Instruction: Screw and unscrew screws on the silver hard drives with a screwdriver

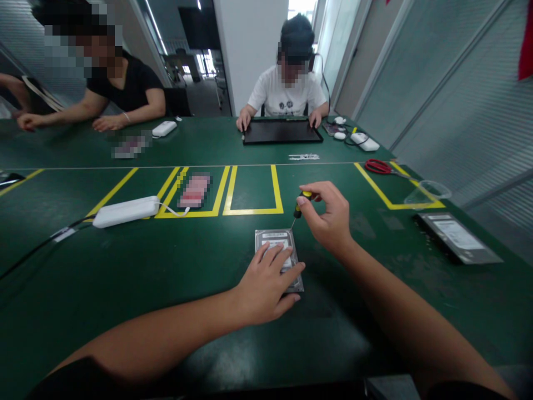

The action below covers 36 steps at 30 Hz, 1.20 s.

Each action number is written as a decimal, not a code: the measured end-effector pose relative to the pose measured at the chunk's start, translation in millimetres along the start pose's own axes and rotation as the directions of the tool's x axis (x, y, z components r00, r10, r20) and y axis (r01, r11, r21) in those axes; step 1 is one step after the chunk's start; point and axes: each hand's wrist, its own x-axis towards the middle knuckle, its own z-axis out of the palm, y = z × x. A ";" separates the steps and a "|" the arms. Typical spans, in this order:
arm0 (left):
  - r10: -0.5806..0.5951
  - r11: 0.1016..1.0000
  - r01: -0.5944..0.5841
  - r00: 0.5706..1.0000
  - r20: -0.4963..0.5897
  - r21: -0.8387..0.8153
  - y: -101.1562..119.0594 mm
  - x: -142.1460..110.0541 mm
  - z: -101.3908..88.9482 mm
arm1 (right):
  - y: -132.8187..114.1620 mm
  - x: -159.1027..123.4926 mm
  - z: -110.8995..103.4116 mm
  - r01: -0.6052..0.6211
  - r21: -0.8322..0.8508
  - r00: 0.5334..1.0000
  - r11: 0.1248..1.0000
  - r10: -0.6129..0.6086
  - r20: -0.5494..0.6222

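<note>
A silver hard drive (272,235) with a white label lies flat on the green table in front of me. My left hand (270,280) rests on its top with the fingers spread, covering much of the label. In my right hand (331,216) is a small yellow-and-black screwdriver (297,211), pinched by the handle between thumb and fingers. The screwdriver tilts slightly, its thin shaft pointing down to the drive's far right corner. Whether the tip sits in a screw is too small to make out.
A second drive-like unit (456,233) lies at the right, near red-handled scissors (378,166) and a clear plastic piece (428,193). At left is a white power bank-like block (127,211) with cables. Across the table, a person holds a dark flat panel (283,131); another sits left.
</note>
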 end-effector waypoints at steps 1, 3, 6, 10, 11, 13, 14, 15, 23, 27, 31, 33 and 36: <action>-0.002 1.000 0.002 1.000 0.002 0.000 0.0 0.0 -0.1 | 0.1 0.0 -0.1 0.003 -0.002 1.000 1.000 -0.003 -0.003; -0.003 1.000 0.002 1.000 0.006 0.001 0.1 0.1 0.1 | 0.3 0.1 -0.1 0.007 -0.008 1.000 1.000 -0.007 -0.009; -0.005 1.000 0.005 1.000 0.005 0.002 0.2 0.2 0.8 | 1.1 0.0 0.2 0.006 -0.016 1.000 1.000 -0.006 -0.012; -0.003 1.000 0.003 1.000 -0.001 0.001 0.1 0.0 1.0 | 2.0 -0.6 0.9 -0.007 -0.017 1.000 1.000 0.007 -0.011; -0.003 1.000 0.003 1.000 -0.001 0.000 0.2 -0.1 0.7 | 1.9 -0.8 0.9 -0.010 -0.015 1.000 1.000 0.010 -0.012; -0.002 1.000 0.002 1.000 0.004 0.000 0.4 -0.2 -0.1 | 1.2 -1.1 0.7 -0.016 -0.010 1.000 1.000 0.016 -0.014; -0.003 1.000 0.003 1.000 0.006 0.000 0.6 -0.2 -0.5 | 0.8 -1.2 0.6 -0.019 -0.009 1.000 1.000 0.019 -0.015; -0.004 1.000 0.004 1.000 0.006 0.000 0.8 -0.1 -0.9 | 0.4 -1.2 0.5 -0.019 -0.008 1.000 1.000 0.019 -0.014; -0.002 1.000 0.002 1.000 0.001 -0.003 0.5 0.0 -0.8 | -0.3 0.0 0.8 -0.012 -0.010 1.000 1.000 0.012 -0.010; -0.001 1.000 0.001 1.000 0.007 -0.001 0.1 0.0 -0.1 | -0.1 -0.2 1.0 -0.013 -0.008 1.000 1.000 0.013 -0.001; -0.007 1.000 0.007 1.000 0.012 -0.003 0.7 0.7 0.4 | 0.2 -1.0 1.6 -0.012 0.001 1.000 1.000 0.012 0.014; -0.005 1.000 0.005 1.000 0.010 -0.003 0.6 1.0 0.8 | 0.2 -1.5 2.0 -0.012 0.007 1.000 1.000 0.012 0.016; 0.000 1.000 0.000 1.000 0.004 -0.002 0.0 0.9 1.9 | 0.6 -2.6 2.3 -0.009 0.015 1.000 1.000 0.009 0.022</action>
